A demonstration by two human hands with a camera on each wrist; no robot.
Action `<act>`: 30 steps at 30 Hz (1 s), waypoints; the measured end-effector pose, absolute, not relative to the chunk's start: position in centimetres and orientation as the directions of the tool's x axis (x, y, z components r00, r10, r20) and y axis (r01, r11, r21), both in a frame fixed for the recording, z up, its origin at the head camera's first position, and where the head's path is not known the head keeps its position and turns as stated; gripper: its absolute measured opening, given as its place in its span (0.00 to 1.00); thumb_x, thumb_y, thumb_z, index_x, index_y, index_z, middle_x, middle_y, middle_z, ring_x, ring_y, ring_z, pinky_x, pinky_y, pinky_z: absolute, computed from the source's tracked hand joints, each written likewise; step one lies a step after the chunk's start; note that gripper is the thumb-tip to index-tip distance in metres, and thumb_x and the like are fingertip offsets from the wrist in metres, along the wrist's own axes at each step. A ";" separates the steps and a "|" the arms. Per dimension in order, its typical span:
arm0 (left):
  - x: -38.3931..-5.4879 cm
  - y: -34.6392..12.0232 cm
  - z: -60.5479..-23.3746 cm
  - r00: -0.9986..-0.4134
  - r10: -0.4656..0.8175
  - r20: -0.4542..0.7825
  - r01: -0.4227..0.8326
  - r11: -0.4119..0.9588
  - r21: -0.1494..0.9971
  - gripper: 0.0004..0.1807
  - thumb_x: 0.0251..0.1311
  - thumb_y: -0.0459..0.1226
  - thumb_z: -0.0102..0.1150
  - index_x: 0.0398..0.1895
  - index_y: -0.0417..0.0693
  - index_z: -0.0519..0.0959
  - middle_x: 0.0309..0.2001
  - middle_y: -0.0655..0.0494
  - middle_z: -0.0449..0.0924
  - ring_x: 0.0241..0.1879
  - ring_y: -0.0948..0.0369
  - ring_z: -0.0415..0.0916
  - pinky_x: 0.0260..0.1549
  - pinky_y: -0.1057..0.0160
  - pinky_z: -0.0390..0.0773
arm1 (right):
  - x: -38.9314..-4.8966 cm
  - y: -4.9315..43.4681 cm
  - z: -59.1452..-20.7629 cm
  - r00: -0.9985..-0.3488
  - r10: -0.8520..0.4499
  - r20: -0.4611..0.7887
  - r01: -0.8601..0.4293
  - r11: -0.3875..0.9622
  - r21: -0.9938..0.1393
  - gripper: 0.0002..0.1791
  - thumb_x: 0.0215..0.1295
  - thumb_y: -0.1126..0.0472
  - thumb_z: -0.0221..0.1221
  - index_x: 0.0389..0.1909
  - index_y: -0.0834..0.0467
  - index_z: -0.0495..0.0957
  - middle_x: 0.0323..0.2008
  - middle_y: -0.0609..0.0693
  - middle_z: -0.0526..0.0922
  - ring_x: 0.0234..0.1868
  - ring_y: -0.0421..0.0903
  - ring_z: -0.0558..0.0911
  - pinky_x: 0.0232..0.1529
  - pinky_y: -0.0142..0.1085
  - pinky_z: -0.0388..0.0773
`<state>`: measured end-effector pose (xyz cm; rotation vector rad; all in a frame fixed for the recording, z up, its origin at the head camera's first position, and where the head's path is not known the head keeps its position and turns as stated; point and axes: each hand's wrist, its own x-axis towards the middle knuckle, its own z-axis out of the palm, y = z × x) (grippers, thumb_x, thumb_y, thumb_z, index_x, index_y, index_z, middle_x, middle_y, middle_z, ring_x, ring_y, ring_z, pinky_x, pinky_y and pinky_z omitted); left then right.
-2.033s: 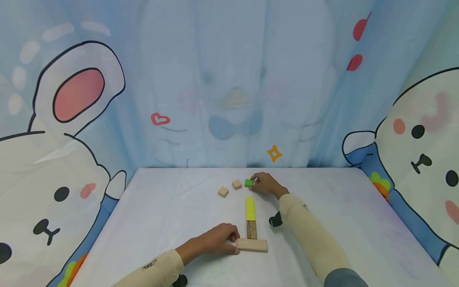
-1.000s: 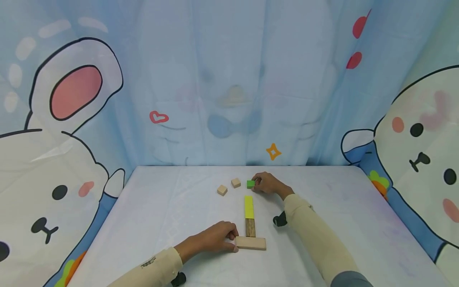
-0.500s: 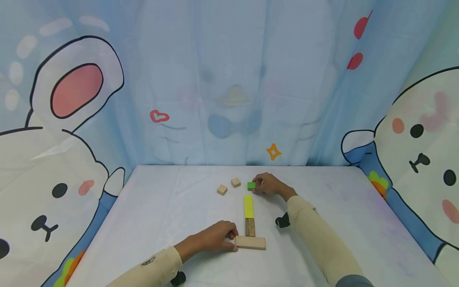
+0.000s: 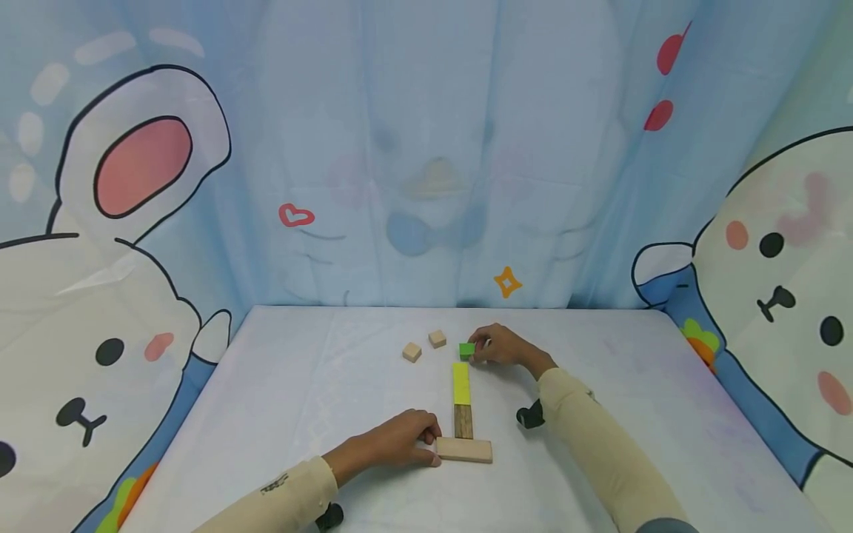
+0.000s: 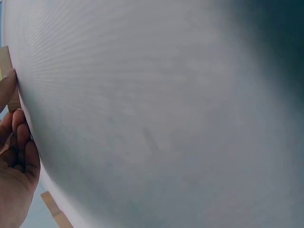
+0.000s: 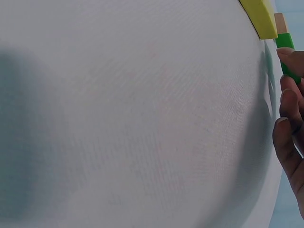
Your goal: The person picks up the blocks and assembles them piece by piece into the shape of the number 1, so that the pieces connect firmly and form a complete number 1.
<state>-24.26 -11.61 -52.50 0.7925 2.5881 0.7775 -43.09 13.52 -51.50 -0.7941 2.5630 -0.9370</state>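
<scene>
Between the thumb and fingers of my right hand (image 4: 500,345) a green block (image 4: 466,351) is pinched, close beyond the far end of a yellow block (image 4: 461,383). The right wrist view also has the green block (image 6: 288,54) in the fingers, near the yellow block (image 6: 261,18). A brown wooden block (image 4: 463,421) continues the line from the yellow one toward me. Its near end meets a pale wooden plank (image 4: 464,450) lying crosswise. My left hand (image 4: 398,440) pinches the plank's left end; in the left wrist view thumb and fingers grip the plank (image 5: 14,99).
Two small pale wooden cubes, a nearer one (image 4: 412,352) and a farther one (image 4: 437,338), lie left of the green block. A white cloth covers the table (image 4: 320,385). Behind its far edge hangs a printed blue curtain (image 4: 426,148).
My right hand has brought the green block slightly right and nearer to the yellow block's far end. The left hand stays at the plank's end.
</scene>
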 end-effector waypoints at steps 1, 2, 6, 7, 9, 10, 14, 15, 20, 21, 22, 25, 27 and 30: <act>-24.2 -11.6 -52.5 -0.794 0.592 -0.142 0.413 0.696 0.587 0.16 0.58 0.45 0.72 0.45 0.52 0.78 0.34 0.70 0.72 0.36 0.74 0.68 0.43 0.72 0.72 | -43.0 13.6 -51.5 -0.800 -0.594 -0.086 -0.397 0.631 -0.667 0.19 0.60 0.60 0.69 0.50 0.64 0.82 0.33 0.50 0.82 0.30 0.42 0.77 0.32 0.35 0.76; -24.2 -11.6 -52.5 -0.794 0.591 -0.143 0.411 0.695 0.590 0.16 0.58 0.45 0.72 0.45 0.52 0.78 0.34 0.70 0.72 0.36 0.74 0.68 0.43 0.72 0.71 | -43.0 13.6 -51.5 -0.799 -0.595 -0.088 -0.395 0.629 -0.670 0.19 0.60 0.60 0.69 0.50 0.64 0.82 0.33 0.50 0.81 0.30 0.42 0.77 0.32 0.35 0.76; -24.2 -11.7 -52.5 -0.794 0.592 -0.141 0.412 0.693 0.592 0.16 0.59 0.45 0.72 0.45 0.53 0.78 0.34 0.70 0.72 0.36 0.74 0.67 0.43 0.72 0.71 | -42.8 13.7 -51.3 -0.788 -0.609 -0.094 -0.396 0.616 -0.681 0.19 0.59 0.60 0.69 0.50 0.63 0.82 0.33 0.50 0.82 0.31 0.43 0.77 0.33 0.36 0.76; -24.2 -11.7 -52.6 -0.794 0.592 -0.139 0.412 0.692 0.593 0.16 0.58 0.45 0.72 0.45 0.53 0.78 0.34 0.70 0.72 0.36 0.74 0.67 0.43 0.72 0.71 | -42.8 13.7 -51.3 -0.783 -0.615 -0.093 -0.399 0.611 -0.684 0.19 0.59 0.60 0.69 0.50 0.64 0.82 0.33 0.50 0.81 0.31 0.43 0.77 0.33 0.36 0.75; -24.3 -11.8 -52.7 -0.793 0.594 -0.134 0.417 0.690 0.592 0.16 0.58 0.45 0.72 0.44 0.53 0.78 0.34 0.70 0.72 0.36 0.74 0.67 0.43 0.72 0.71 | -42.7 13.7 -51.2 -0.777 -0.623 -0.092 -0.403 0.604 -0.688 0.19 0.59 0.60 0.69 0.49 0.63 0.82 0.33 0.50 0.81 0.31 0.43 0.77 0.33 0.36 0.76; -24.3 -11.8 -52.7 -0.792 0.596 -0.131 0.420 0.688 0.592 0.16 0.58 0.45 0.72 0.44 0.53 0.78 0.34 0.70 0.72 0.36 0.74 0.67 0.43 0.72 0.71 | -42.7 13.7 -51.2 -0.775 -0.626 -0.092 -0.405 0.602 -0.688 0.19 0.59 0.60 0.69 0.49 0.63 0.82 0.33 0.50 0.81 0.32 0.42 0.77 0.33 0.35 0.76; -24.4 -11.7 -52.8 -0.792 0.598 -0.126 0.423 0.685 0.594 0.16 0.58 0.45 0.72 0.44 0.53 0.78 0.34 0.70 0.72 0.36 0.74 0.67 0.42 0.72 0.71 | -42.7 13.8 -51.2 -0.776 -0.624 -0.092 -0.405 0.605 -0.686 0.20 0.59 0.60 0.70 0.50 0.63 0.82 0.34 0.50 0.82 0.32 0.42 0.77 0.33 0.35 0.76; -24.4 -11.7 -52.8 -0.791 0.598 -0.125 0.423 0.684 0.594 0.16 0.58 0.45 0.72 0.44 0.53 0.78 0.34 0.70 0.72 0.36 0.74 0.67 0.43 0.72 0.71 | -42.7 13.8 -51.2 -0.780 -0.618 -0.099 -0.396 0.610 -0.687 0.20 0.59 0.59 0.70 0.50 0.63 0.82 0.34 0.50 0.81 0.32 0.42 0.77 0.33 0.35 0.76; -24.3 -11.7 -52.9 -0.795 0.593 -0.127 0.418 0.688 0.594 0.16 0.58 0.45 0.72 0.44 0.53 0.78 0.33 0.70 0.72 0.36 0.74 0.67 0.43 0.72 0.71 | -42.7 14.0 -51.4 -0.791 -0.597 -0.137 -0.352 0.626 -0.696 0.20 0.60 0.59 0.69 0.52 0.62 0.81 0.35 0.49 0.80 0.32 0.43 0.77 0.34 0.35 0.76; -24.3 -11.7 -52.9 -0.795 0.593 -0.127 0.418 0.688 0.594 0.16 0.58 0.45 0.72 0.44 0.53 0.78 0.33 0.70 0.72 0.36 0.74 0.67 0.43 0.72 0.71 | -42.7 14.0 -51.3 -0.791 -0.594 -0.145 -0.342 0.627 -0.700 0.21 0.60 0.59 0.69 0.52 0.62 0.81 0.35 0.49 0.80 0.33 0.43 0.77 0.34 0.36 0.76; -24.3 -11.7 -52.9 -0.795 0.593 -0.126 0.418 0.688 0.593 0.16 0.58 0.45 0.72 0.44 0.53 0.78 0.33 0.70 0.72 0.36 0.74 0.67 0.42 0.72 0.71 | -42.7 14.1 -51.2 -0.790 -0.595 -0.147 -0.341 0.626 -0.701 0.21 0.60 0.60 0.69 0.53 0.62 0.81 0.35 0.49 0.80 0.33 0.43 0.77 0.35 0.36 0.76; -24.3 -11.8 -52.9 -0.794 0.595 -0.124 0.421 0.686 0.594 0.16 0.58 0.45 0.72 0.44 0.52 0.78 0.33 0.70 0.72 0.35 0.74 0.67 0.42 0.72 0.70 | -42.6 14.2 -51.0 -0.785 -0.602 -0.148 -0.344 0.621 -0.705 0.21 0.60 0.60 0.69 0.53 0.62 0.81 0.35 0.50 0.80 0.33 0.44 0.77 0.35 0.37 0.76; -24.3 -11.8 -52.9 -0.794 0.595 -0.123 0.422 0.687 0.592 0.16 0.58 0.45 0.72 0.44 0.52 0.78 0.33 0.70 0.72 0.35 0.74 0.67 0.42 0.72 0.70 | -42.5 14.3 -50.8 -0.783 -0.605 -0.145 -0.348 0.619 -0.704 0.21 0.60 0.59 0.69 0.52 0.63 0.81 0.34 0.49 0.80 0.33 0.44 0.77 0.35 0.36 0.76; -24.4 -11.8 -53.0 -0.796 0.591 -0.128 0.418 0.691 0.590 0.16 0.58 0.45 0.72 0.44 0.53 0.78 0.33 0.70 0.72 0.35 0.74 0.67 0.42 0.72 0.71 | -42.5 14.4 -50.7 -0.779 -0.611 -0.141 -0.354 0.614 -0.706 0.20 0.60 0.59 0.69 0.52 0.63 0.81 0.34 0.49 0.81 0.33 0.43 0.77 0.34 0.36 0.77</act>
